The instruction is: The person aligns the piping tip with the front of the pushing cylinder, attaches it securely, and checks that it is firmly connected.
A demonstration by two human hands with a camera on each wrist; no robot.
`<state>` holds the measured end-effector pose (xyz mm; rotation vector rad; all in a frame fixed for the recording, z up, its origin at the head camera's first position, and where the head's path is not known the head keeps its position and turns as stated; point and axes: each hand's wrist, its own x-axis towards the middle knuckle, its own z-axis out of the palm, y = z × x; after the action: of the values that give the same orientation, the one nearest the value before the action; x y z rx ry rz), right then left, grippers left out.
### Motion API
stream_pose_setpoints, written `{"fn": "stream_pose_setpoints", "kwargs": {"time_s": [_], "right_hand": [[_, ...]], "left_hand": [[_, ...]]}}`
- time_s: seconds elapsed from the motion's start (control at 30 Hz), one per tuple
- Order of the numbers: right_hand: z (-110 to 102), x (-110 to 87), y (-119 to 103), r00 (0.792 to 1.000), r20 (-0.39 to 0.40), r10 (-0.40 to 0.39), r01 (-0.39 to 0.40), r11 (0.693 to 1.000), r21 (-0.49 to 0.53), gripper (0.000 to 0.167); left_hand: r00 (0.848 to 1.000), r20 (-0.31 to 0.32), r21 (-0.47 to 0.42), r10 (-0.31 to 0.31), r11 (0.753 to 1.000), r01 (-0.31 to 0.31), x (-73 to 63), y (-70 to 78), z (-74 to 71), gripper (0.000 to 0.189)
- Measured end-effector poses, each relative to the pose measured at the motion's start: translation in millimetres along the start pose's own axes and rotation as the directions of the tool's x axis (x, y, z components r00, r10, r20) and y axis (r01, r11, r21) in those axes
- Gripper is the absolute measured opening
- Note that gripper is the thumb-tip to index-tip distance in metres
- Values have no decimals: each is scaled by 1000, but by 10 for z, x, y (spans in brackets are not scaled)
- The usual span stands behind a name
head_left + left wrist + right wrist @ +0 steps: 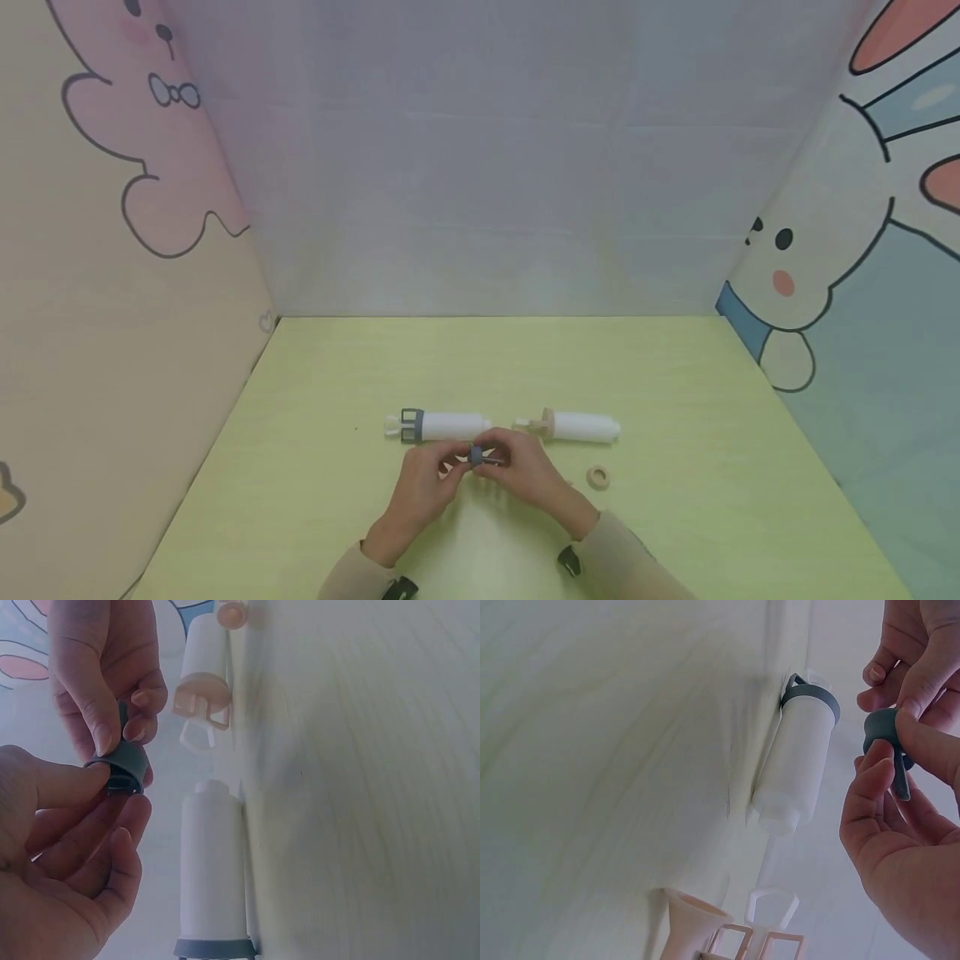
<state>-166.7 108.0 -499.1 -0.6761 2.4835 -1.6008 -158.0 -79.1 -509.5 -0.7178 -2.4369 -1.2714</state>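
Both hands meet over the near middle of the table around a small dark blue-grey cap-like part (476, 455). My left hand (420, 487) pinches its hollow rim between thumb and fingers, as the left wrist view shows. From the other side my right hand (528, 471) pinches the same part; a thin flat stem (901, 776) sticks out of it among those fingers. Just beyond the hands lies a white cylinder (453, 427) with a blue-grey slotted collar (411, 426) at its left end. A second white cylinder (587, 427), with a beige collar (548, 424), lies to its right.
A beige funnel-shaped piece (686, 922), seen as a ring from the head, stands right of my right wrist. Pale green-yellow table (315, 367) spreads around; a plain curtain (480, 167) hangs behind it, with cartoon-printed cloths at both sides.
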Motion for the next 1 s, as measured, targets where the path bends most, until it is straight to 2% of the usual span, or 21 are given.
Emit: {"fn": "stream_pose_setpoints", "kwargs": {"time_s": [0.23,0.6,0.73,0.83,0.93,1.0], "right_hand": [[-1,-10,-12,1000,-15,20,-20,1000,6,28],[15,-7,-8,999,-41,4,-1,998,59,28],[-9,-21,-151,999,-36,-5,8,997,74,26],[-19,-25,-150,999,-36,-2,3,999,34,26],[-6,-15,-20,999,-42,-1,1,1000,-3,26],[-11,-19,-25,999,-41,5,-6,1000,-19,27]], "left_hand": [[1000,2,6,19,1000,-19,-7,1,10,21],[995,-71,65,64,996,-59,-9,7,43,22],[995,-76,71,63,996,-58,-6,1,45,20],[995,-67,78,78,994,-73,-1,-8,46,17],[993,-59,87,99,992,-94,4,-13,51,16],[993,-53,90,106,991,-101,7,-6,50,16]]}}
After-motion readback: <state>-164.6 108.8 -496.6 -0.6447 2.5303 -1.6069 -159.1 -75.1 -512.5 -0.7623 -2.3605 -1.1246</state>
